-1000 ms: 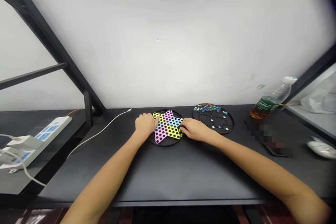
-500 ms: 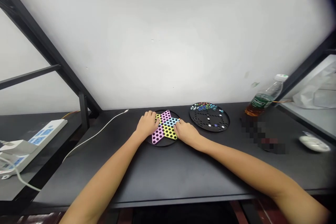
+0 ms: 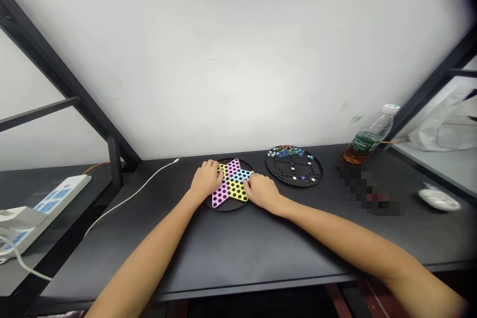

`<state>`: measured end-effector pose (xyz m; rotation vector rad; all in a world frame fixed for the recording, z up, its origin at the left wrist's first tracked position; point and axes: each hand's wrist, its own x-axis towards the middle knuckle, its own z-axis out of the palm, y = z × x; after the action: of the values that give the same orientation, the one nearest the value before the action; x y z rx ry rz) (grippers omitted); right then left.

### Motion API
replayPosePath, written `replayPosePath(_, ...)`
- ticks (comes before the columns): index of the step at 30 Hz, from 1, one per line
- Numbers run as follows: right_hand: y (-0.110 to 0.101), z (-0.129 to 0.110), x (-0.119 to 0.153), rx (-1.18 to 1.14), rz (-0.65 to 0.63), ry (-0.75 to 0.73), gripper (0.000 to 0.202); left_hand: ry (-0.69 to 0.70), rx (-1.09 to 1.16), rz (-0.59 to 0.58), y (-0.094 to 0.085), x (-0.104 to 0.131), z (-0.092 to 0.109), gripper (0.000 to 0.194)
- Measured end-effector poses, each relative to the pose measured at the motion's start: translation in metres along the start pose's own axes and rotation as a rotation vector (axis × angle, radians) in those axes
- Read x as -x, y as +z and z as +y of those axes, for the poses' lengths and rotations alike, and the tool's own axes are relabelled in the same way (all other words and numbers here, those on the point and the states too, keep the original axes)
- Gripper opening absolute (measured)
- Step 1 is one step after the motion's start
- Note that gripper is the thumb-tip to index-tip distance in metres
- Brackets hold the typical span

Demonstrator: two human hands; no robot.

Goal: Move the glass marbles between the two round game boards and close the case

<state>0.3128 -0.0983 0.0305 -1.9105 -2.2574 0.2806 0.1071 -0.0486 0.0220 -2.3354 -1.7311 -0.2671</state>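
Observation:
A star-shaped board (image 3: pixel 237 190) in pink, yellow and blue, full of dark holes, lies on a round black tray (image 3: pixel 231 205). My left hand (image 3: pixel 205 177) grips the star at its left side, fingers bent over the yellow part. On the right side my right hand (image 3: pixel 263 192) has its fingers closed on the blue point. Some fingertips of both hands are hidden. Just right of them is a second round black board (image 3: pixel 285 171), with several coloured marbles along its far rim and several white ones in its holes.
Toward the right stand a bottle of amber drink (image 3: pixel 367 143) and a white mouse (image 3: pixel 438 199). A white cable (image 3: pixel 130 194) crosses the black table (image 3: pixel 238 258) at left, near a power strip (image 3: pixel 50 211). A white wall (image 3: pixel 231 59) rises behind.
The whole view has shifted slightly, moving the scene a little left. Both hands keep their places on the star board.

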Motion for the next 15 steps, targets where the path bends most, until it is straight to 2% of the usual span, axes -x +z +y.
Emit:
replayPosePath(7,0.003,-0.009,-0.002,-0.052,0.021,0.082,0.044,0.001,0.007,0.016,0.001,-0.001,-0.001,0.024)
replayPosePath(15,0.000,-0.011,0.001,-0.016,0.001,0.047,0.052,-0.009,0.010,0.019,0.001,-0.001,-0.002,0.024)
